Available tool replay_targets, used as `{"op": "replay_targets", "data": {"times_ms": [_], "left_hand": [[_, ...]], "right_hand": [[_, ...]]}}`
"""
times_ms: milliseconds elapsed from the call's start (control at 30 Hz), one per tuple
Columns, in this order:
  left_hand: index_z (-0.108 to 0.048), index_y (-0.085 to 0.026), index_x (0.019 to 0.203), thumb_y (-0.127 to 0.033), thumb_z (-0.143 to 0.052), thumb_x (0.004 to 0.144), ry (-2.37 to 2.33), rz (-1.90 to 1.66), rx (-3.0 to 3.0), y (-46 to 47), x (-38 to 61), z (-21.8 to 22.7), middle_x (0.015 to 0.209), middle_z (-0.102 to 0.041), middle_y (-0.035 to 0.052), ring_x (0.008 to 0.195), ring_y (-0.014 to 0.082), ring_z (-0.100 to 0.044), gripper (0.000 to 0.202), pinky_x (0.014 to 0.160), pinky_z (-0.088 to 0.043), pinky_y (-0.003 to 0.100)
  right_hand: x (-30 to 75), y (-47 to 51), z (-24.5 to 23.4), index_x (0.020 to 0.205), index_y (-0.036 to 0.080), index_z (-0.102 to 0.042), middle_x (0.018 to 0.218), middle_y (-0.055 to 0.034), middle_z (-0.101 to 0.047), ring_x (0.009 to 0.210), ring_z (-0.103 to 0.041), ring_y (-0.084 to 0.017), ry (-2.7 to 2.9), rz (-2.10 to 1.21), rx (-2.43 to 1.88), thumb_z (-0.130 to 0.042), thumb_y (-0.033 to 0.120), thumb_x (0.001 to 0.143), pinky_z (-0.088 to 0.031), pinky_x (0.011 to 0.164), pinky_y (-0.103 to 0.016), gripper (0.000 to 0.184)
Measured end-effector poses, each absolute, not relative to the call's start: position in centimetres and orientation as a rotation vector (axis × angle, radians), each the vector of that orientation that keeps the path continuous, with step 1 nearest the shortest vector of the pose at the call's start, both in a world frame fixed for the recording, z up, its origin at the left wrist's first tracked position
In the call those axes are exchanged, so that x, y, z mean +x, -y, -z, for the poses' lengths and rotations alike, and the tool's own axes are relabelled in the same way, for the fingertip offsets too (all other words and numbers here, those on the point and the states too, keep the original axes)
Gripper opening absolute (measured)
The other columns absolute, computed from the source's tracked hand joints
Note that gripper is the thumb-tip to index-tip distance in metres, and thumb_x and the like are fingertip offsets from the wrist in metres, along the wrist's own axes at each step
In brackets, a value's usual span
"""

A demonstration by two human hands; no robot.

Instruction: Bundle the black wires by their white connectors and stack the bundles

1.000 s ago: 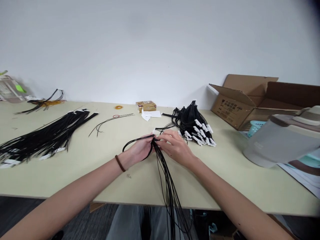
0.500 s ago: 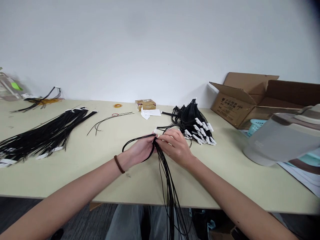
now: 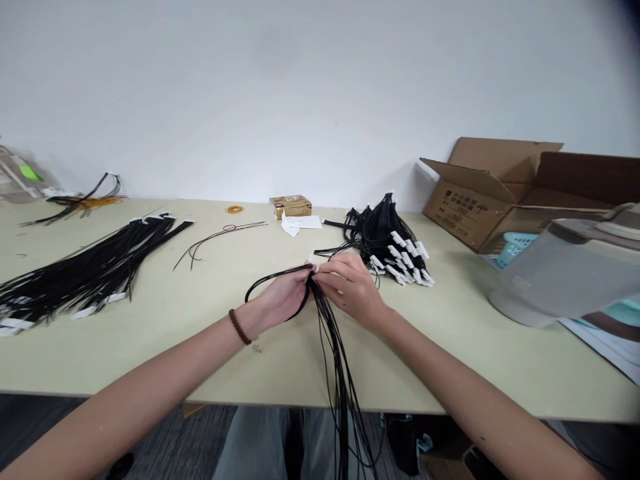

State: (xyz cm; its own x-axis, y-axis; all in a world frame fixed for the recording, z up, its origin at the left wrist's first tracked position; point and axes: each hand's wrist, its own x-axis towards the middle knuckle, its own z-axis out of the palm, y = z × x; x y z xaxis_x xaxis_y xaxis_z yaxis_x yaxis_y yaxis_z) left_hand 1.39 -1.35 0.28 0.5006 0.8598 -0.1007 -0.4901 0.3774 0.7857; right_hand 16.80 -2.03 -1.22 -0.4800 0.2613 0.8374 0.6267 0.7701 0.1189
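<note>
A bundle of thin black cables (image 3: 341, 373) hangs from between my hands, over the table's front edge toward my lap. My left hand (image 3: 284, 293) is closed around its upper part, and a loop of the cables arches back over that wrist. The fingertips of my right hand (image 3: 353, 283) pinch the bundle at the same spot, touching or nearly touching the left fingers. A white end shows just above the left fingertips. Exactly what the right fingertips grip is hidden.
Black cables with white connectors lie in a pile (image 3: 385, 233) behind my right hand and another (image 3: 100, 267) at left. Loose wires (image 3: 215, 237), a small box (image 3: 291, 207) and white paper (image 3: 303, 225) lie between. At right stand an open carton (image 3: 465, 213) and a grey jug (image 3: 550, 280).
Both hands stay at the same place on the cable bundle, with only slight finger movement. The view has shifted a little.
</note>
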Motion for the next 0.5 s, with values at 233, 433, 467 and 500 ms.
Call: {"op": "replay_targets", "data": {"times_ms": [233, 433, 467, 500], "left_hand": [[-0.06, -0.012, 0.063, -0.004, -0.045, 0.078, -0.614, -0.93, 0.728, 1.5, 1.3, -1.0, 0.061, -0.059, 0.001, 0.056, 0.0087, -0.052, 0.023, 0.061, -0.04, 0.022], [-0.058, -0.011, 0.067, -0.006, -0.043, 0.081, -0.652, -0.951, 0.704, 1.2, 1.4, -1.1, 0.068, -0.063, 0.0047, 0.064, 0.012, -0.06, 0.022, 0.074, -0.045, 0.027], [-0.057, -0.012, 0.067, -0.006, -0.043, 0.081, -0.662, -0.964, 0.682, 1.1, 1.4, -1.0, 0.071, -0.064, 0.0053, 0.068, 0.0125, -0.061, 0.021, 0.079, -0.045, 0.027], [-0.056, -0.012, 0.067, -0.005, -0.043, 0.081, -0.673, -0.98, 0.663, 1.0, 1.4, -1.0, 0.074, -0.064, 0.0057, 0.072, 0.0131, -0.063, 0.02, 0.083, -0.045, 0.028]], "right_hand": [[17.0, 2.4, 0.5, 0.088, 0.023, -0.062, 0.083, -0.002, -0.064, 0.082, -0.053, -0.014, 2.037, 0.182, -0.674, -0.051, 0.015, 0.082, -0.045, 0.076, -0.031, 0.015], [17.0, 2.9, -0.6, 0.088, 0.023, -0.063, 0.085, -0.0029, -0.066, 0.086, -0.058, -0.015, 1.884, -0.125, -0.692, -0.053, 0.018, 0.082, -0.046, 0.082, -0.034, 0.013], [17.1, 3.0, -0.8, 0.088, 0.023, -0.063, 0.088, -0.0032, -0.066, 0.088, -0.059, -0.015, 1.827, -0.213, -0.713, -0.053, 0.021, 0.083, -0.046, 0.083, -0.035, 0.012], [17.1, 3.1, -1.0, 0.088, 0.022, -0.062, 0.089, -0.0033, -0.066, 0.089, -0.059, -0.015, 1.751, -0.311, -0.734, -0.052, 0.024, 0.083, -0.047, 0.084, -0.035, 0.011]]}}
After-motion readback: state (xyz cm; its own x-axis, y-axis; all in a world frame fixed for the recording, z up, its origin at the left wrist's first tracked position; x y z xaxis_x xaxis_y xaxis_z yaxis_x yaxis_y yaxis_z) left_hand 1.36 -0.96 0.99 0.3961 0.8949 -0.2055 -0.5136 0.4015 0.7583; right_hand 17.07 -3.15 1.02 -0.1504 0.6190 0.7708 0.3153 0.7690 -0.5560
